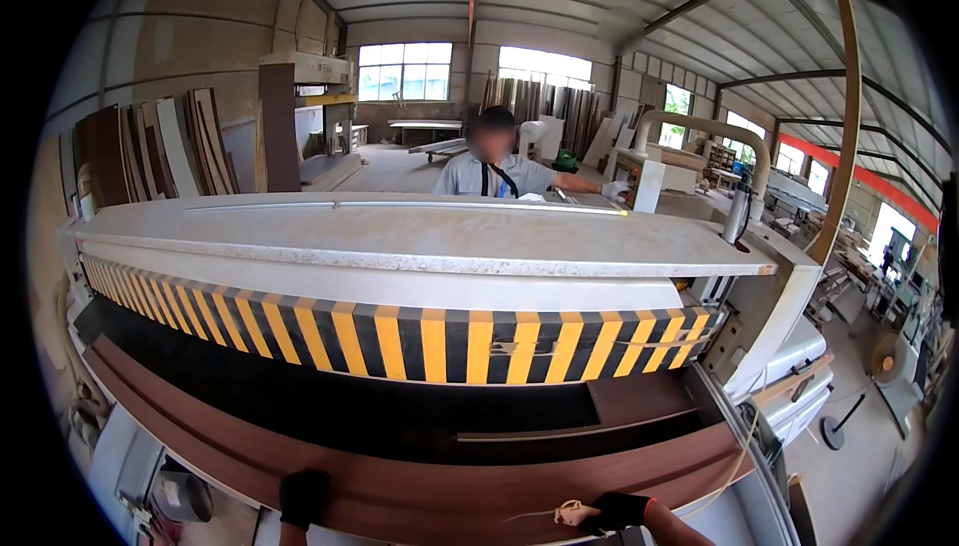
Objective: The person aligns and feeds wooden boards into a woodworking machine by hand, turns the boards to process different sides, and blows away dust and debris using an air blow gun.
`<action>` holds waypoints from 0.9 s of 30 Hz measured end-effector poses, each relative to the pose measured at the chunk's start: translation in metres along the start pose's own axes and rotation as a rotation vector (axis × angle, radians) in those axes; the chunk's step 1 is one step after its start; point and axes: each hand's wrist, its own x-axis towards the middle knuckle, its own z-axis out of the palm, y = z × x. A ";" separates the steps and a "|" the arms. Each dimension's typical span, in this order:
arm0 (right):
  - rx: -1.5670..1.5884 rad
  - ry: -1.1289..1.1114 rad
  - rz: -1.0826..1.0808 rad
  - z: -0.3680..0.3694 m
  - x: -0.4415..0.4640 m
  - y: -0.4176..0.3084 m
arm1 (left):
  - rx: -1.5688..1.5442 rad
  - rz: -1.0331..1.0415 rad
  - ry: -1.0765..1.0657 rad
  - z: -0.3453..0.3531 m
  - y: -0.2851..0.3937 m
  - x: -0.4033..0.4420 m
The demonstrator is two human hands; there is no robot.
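Observation:
Both my hands wear black gloves and are at the front of a long brown board lying across the machine bed. My left hand rests on the board's near edge, its fingers laid on the top face, though the dark glove hides their detail. Further right, my right hand is closed around a small tan bundle of cord; a thin loose strand sticks out to the left. Behind the long board, a smaller brown panel and a narrow strip lie on the black bed.
A press-like machine with a yellow-and-black striped beam and a wide pale top spans the view. Beyond it stands a co-worker, one gloved hand at a control post. Boards lean against the left wall.

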 end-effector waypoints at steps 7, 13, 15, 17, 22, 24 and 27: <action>0.001 0.012 0.031 0.002 0.004 0.000 | -0.126 -0.081 0.019 -0.004 0.008 0.001; 0.061 0.092 0.063 0.005 -0.022 -0.031 | -0.107 -0.019 -0.038 -0.001 -0.006 -0.006; -0.038 0.112 0.025 -0.004 -0.008 0.001 | 0.066 0.140 -0.024 -0.003 0.006 0.005; 0.008 0.087 0.013 0.011 -0.014 -0.020 | -0.028 0.084 -0.048 -0.014 0.014 -0.001; 0.084 0.141 -0.034 0.004 -0.028 -0.044 | -0.175 -0.005 -0.028 -0.009 0.012 -0.004; 0.117 0.162 -0.008 0.002 -0.030 -0.051 | -0.209 -0.154 -0.111 -0.024 0.033 0.005; 0.078 0.100 0.056 0.000 -0.025 -0.047 | -0.227 -0.151 -0.043 -0.012 0.031 0.013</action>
